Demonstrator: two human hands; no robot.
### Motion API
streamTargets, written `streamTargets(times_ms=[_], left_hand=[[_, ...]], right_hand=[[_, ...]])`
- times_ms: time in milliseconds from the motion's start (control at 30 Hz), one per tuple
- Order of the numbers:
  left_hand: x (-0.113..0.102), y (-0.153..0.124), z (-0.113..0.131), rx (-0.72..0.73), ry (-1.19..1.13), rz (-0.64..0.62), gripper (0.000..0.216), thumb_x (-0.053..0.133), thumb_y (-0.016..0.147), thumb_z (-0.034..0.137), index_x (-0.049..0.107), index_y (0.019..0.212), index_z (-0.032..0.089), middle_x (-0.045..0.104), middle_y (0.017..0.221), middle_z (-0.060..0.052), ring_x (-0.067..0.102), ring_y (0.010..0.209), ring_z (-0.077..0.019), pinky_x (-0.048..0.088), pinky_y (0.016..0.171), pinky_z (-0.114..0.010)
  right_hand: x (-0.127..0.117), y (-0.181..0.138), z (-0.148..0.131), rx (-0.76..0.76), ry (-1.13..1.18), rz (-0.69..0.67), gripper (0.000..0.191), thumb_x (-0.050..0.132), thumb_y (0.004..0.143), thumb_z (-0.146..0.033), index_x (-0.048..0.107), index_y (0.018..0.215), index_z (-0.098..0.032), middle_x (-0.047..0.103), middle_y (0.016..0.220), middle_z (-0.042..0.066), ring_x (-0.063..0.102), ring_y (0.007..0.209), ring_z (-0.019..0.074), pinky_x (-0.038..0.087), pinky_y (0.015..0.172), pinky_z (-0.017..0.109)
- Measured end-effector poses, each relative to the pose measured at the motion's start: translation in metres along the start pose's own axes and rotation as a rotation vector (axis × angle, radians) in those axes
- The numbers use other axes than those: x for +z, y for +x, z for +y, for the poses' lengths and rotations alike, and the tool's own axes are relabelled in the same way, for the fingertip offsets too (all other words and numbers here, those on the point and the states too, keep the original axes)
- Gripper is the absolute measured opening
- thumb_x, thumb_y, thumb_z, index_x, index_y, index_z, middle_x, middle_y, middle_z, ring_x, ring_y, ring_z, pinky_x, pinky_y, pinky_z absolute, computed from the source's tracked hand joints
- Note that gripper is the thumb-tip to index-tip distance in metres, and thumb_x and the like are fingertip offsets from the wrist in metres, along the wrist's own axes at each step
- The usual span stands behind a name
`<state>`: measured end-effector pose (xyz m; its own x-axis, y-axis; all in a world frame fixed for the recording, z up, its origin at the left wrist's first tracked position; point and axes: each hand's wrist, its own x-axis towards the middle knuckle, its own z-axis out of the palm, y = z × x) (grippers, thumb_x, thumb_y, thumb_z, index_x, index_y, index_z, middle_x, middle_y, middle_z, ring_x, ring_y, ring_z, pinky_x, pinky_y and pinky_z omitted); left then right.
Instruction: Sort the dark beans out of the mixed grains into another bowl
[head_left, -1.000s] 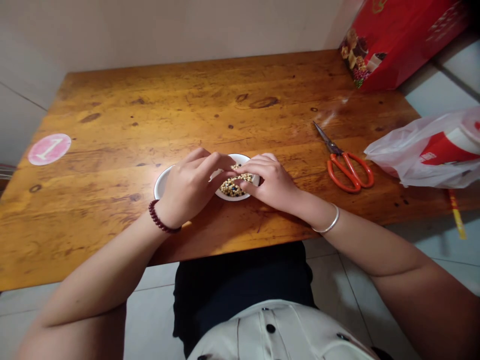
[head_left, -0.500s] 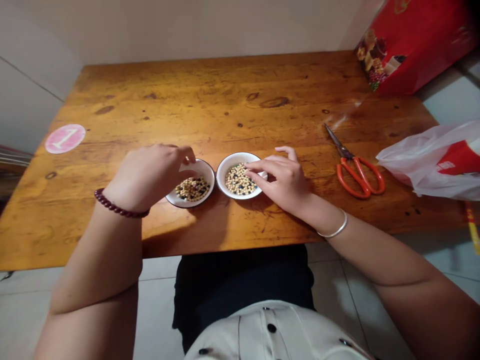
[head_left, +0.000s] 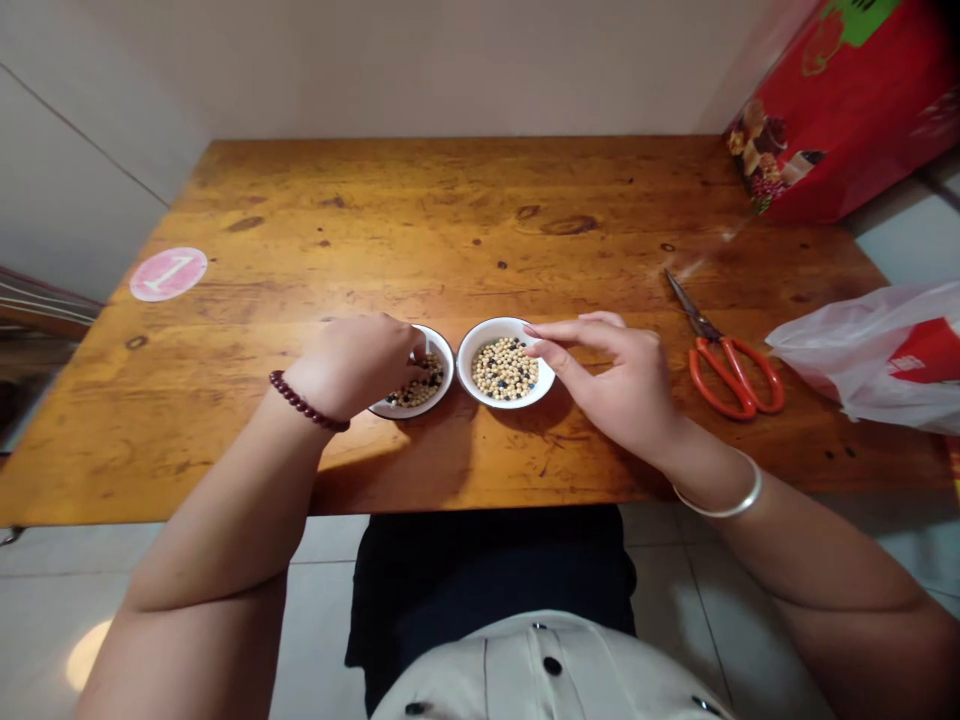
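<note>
Two small white bowls with dark rims stand side by side. In the left bowl [head_left: 450, 372] lies a mix of pale and dark beans [head_left: 426, 388]. My left hand [head_left: 360, 365], with a dark red bead bracelet, reaches over that bowl's left side. Its fingers are bent down among the beans and drawn together; whatever they pinch is hidden. Pale beans with several dark ones [head_left: 504, 370] fill the bottom of the right bowl [head_left: 471, 340]. My right hand [head_left: 611, 365] is at that bowl's upper right rim, fingers stretched out, thumb and forefinger slightly apart with nothing visible between them.
Orange-handled scissors [head_left: 731, 375] lie on the wooden table [head_left: 420, 230], right of my right hand. Beyond them are a translucent plastic bag [head_left: 847, 350] and a red gift bag [head_left: 862, 120]. A round pink label marked 1 [head_left: 169, 274] is at the table's left.
My left fingers have lowered into the beans of the left bowl. My right fingertips have drawn back from above the beans to the right bowl's rim. The view has shifted slightly.
</note>
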<state>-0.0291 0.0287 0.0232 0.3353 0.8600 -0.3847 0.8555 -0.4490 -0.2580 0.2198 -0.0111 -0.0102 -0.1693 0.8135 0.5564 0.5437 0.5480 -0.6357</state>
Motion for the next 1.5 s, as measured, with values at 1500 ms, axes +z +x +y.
streamTargets(times_ms=[1500], left_hand=[[0.008, 0.019, 0.030, 0.283, -1.159, 0.467, 0.032, 0.071, 0.082, 0.048, 0.074, 0.088, 0.017, 0.072, 0.081, -0.005, 0.065, 0.075, -0.0142, 0.051, 0.062, -0.023]], right_hand=[[0.022, 0.006, 0.029, -0.269, -0.151, 0.060, 0.011, 0.062, 0.081, -0.024, 0.070, 0.073, -0.026, 0.069, 0.066, -0.001, 0.061, 0.061, 0.0151, 0.048, 0.066, 0.032]])
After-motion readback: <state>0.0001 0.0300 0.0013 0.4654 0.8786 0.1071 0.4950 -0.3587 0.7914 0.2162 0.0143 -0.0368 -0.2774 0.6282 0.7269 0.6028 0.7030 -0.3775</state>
